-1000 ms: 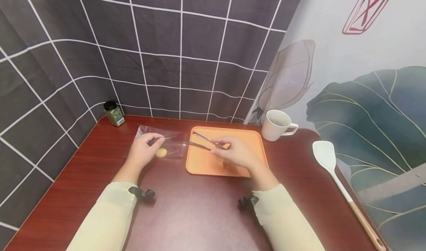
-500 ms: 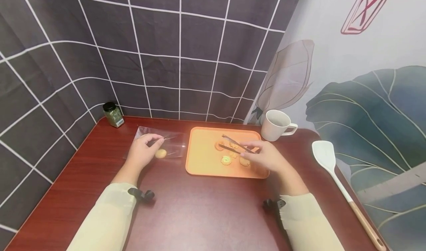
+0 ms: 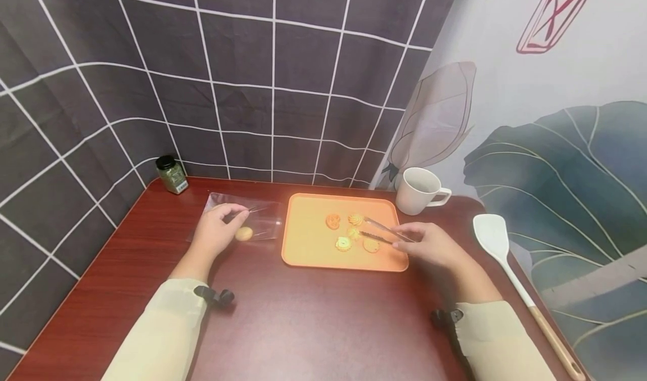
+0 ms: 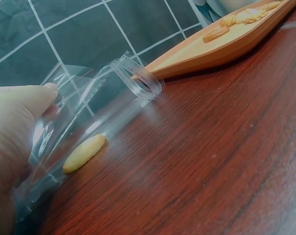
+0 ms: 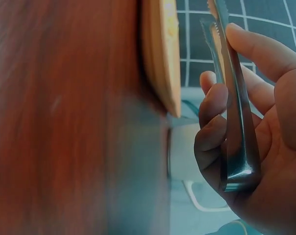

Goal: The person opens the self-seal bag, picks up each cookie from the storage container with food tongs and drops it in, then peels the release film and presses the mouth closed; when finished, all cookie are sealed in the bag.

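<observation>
My left hand (image 3: 214, 229) pinches the upper side of a clear plastic bag (image 4: 101, 105) between thumb and fingers, and the bag's mouth gapes toward the tray. A single oval cookie (image 4: 84, 153) lies inside, low in the bag. On the right, my right hand (image 3: 429, 243) holds metal tongs (image 5: 238, 122), their two arms spread with nothing between the tips. These tips reach over the right half of an orange tray (image 3: 303, 246), close to a swirled cookie (image 3: 356, 219) and a paler cookie (image 3: 353, 234). Around them lie a button-like cookie (image 3: 333, 221), a ring-shaped cookie (image 3: 343, 243) and a round cookie (image 3: 371, 245).
A beige mug (image 3: 417, 193) stands just behind the tray's right corner. Along the table's right edge lies a white spatula (image 3: 492, 235) with a wooden handle. At the back left stands a black-lidded jar (image 3: 173, 177) of green flakes, near the tile-patterned curtain (image 3: 242, 105).
My right hand has moved right with the tongs, from the tray's left part to its right edge, uncovering the cookies. The left hand and bag have stayed in place.
</observation>
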A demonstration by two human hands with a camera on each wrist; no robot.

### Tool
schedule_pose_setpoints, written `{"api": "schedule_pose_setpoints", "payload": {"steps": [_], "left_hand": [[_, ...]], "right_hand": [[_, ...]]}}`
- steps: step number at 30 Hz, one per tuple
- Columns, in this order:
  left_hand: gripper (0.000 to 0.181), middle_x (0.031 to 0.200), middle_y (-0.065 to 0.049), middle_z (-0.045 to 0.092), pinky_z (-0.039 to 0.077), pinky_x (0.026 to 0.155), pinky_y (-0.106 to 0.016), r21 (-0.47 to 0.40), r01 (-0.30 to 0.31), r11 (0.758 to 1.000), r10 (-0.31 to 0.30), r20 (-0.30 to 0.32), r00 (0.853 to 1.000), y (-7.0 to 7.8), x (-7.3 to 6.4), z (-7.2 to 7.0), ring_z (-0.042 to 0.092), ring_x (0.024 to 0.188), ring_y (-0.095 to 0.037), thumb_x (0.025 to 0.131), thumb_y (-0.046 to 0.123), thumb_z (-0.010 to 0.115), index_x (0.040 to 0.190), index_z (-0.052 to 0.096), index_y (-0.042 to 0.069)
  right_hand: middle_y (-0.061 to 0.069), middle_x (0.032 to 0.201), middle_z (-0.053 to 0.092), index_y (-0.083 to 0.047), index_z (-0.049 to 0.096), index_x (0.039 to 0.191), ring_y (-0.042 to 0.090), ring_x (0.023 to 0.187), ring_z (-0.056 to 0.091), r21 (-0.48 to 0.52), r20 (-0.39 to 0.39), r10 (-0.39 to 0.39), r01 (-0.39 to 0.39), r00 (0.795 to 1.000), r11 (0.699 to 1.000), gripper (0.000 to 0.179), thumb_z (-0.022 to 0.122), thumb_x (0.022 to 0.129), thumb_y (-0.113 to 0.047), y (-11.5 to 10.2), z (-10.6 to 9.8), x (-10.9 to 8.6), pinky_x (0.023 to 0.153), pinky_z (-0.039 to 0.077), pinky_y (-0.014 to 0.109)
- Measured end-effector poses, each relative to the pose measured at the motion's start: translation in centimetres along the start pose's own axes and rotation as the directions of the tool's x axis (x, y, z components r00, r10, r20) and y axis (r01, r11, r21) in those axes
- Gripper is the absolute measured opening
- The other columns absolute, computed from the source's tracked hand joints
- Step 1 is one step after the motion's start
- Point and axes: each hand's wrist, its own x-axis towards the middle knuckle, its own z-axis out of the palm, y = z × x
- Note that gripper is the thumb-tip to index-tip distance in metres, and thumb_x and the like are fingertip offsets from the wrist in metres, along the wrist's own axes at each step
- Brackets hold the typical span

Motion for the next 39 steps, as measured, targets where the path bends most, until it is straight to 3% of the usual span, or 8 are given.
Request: {"api": "schedule_pose_setpoints", "payload": {"steps": [9,16,25,39], "left_hand": [[0.026,0.123,-0.011,0.08,0.052,0.107,-0.055,0.005,-0.001,1.0,0.001,0.002,1.0,0.0,0.1,0.1,0.07,0.121,-0.034,0.104,0.034,0.071,0.117,0.079,0.013],[0.026,0.122,-0.011,0.08,0.052,0.107,-0.054,-0.003,0.0,1.0,0.0,0.0,1.0,0.0,0.1,0.1,0.07,0.121,-0.034,0.104,0.033,0.071,0.117,0.08,0.013],[0.026,0.122,-0.011,0.08,0.053,0.106,-0.054,-0.006,0.003,1.0,-0.003,0.001,1.0,0.1,-0.1,0.0,0.071,0.12,-0.034,0.104,0.033,0.071,0.117,0.079,0.012],[0.025,0.12,-0.011,0.081,0.052,0.105,-0.054,-0.003,-0.001,1.0,0.001,-0.001,1.0,-0.1,0.0,0.0,0.071,0.118,-0.033,0.104,0.033,0.071,0.117,0.08,0.013]], "right_hand": [[0.005,0.114,0.081,-0.011,0.076,0.13,0.02,0.101,0.067,-0.051,0.048,-0.001,0.004,0.999,0.999,0.048,0.084,0.092,-0.04,1.4,-0.4,-1.0,0.083,0.056,0.029],[0.004,0.103,0.081,-0.011,0.075,0.132,0.017,0.08,0.065,-0.022,0.087,0.051,-0.05,0.995,0.999,0.05,0.085,0.091,-0.039,2.1,-0.5,-1.6,0.07,0.055,0.03],[0.001,0.092,0.079,-0.008,0.075,0.13,0.014,0.073,0.062,0.012,0.103,0.054,-0.055,0.993,0.998,0.049,0.087,0.09,-0.034,2.3,-0.2,-1.8,0.064,0.053,0.027],[0.0,0.098,0.081,-0.01,0.078,0.126,0.015,0.088,0.063,-0.03,0.092,0.031,-0.029,0.995,0.999,0.048,0.09,0.086,-0.032,2.1,0.1,-1.5,0.074,0.052,0.023]]}}
